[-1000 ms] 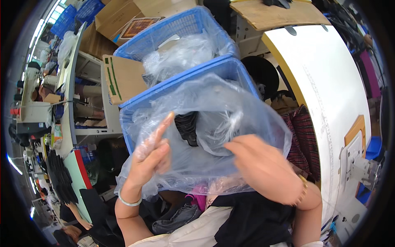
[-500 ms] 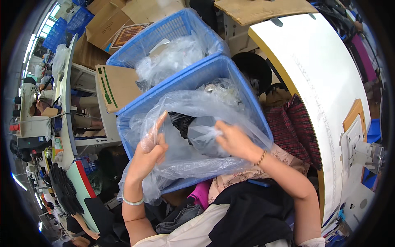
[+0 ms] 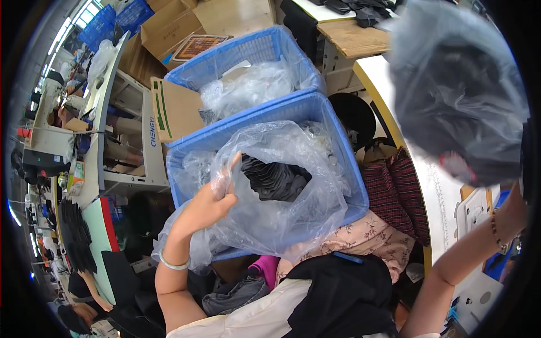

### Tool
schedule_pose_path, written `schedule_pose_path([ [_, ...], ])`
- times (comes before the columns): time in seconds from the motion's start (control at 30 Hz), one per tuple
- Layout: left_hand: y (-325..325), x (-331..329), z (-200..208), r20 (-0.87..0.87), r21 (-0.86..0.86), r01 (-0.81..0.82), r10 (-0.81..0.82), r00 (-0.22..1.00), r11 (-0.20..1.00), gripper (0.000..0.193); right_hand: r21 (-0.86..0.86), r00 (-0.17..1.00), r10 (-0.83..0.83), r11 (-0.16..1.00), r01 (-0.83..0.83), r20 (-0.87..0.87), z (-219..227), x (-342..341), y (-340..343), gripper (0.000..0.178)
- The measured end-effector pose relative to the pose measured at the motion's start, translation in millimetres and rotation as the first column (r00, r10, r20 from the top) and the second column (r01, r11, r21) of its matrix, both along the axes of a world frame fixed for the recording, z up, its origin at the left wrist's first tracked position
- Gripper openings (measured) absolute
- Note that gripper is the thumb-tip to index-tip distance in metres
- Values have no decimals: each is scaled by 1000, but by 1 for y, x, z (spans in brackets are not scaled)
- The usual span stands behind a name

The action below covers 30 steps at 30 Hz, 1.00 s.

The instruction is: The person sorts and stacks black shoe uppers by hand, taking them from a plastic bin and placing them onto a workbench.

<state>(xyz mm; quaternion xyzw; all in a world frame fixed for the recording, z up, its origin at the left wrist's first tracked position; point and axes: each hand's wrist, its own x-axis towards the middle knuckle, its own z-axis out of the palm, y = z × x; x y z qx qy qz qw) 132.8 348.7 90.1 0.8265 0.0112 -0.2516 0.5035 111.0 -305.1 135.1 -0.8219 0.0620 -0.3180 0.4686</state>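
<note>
A large clear plastic bag (image 3: pixel 265 225) lies spread open inside the nearer blue crate (image 3: pixel 360 169). Stacked black pieces (image 3: pixel 273 177), apparently fabric, show through its mouth. My left hand (image 3: pixel 211 205) is closed on the left side of the bag's rim, its index finger stretched up along the film. At the upper right, above the white table, hangs a smaller clear plastic bag with dark contents (image 3: pixel 456 101), blurred. My right hand (image 3: pixel 511 211) is at its lower end, at the picture's edge, and seems to hold it; the fingers are mostly hidden.
A second blue crate (image 3: pixel 236 50) of clear plastic stands behind the first, with a cardboard flap (image 3: pixel 174 110) at its left. The curved white table (image 3: pixel 434 208) borders the right. Red plaid cloth (image 3: pixel 394 197) hangs beside it. A blue phone-like object (image 3: pixel 347 257) lies on my lap.
My right hand has lifted the smaller bag out of the large one and swung it up to the right. My left hand stays on the rim. The black stack shows more.
</note>
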Motion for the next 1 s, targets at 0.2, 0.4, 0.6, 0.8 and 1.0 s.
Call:
schedule_pose_path([
  [0.2,-5,-2,11,-98,-71,-36,29,995,997,81,-548,977,-41,832,-82,-207,0,77,165,28],
  [0.4,-14,7,9,-99,-109,76,-87,991,991,77,-349,944,36,924,-157,-328,-12,78,152,37],
  [0.6,4,5,29,448,765,-80,-439,779,639,34,-79,934,227,963,-258,-275,44,62,150,42],
  [0.8,-129,49,101,784,534,-56,-469,407,844,29,-554,979,199,810,-192,-47,93,73,148,29],
  [1.0,-272,115,121,641,-277,564,-288,712,778,50,-879,829,401,430,206,390,138,72,186,21],
])
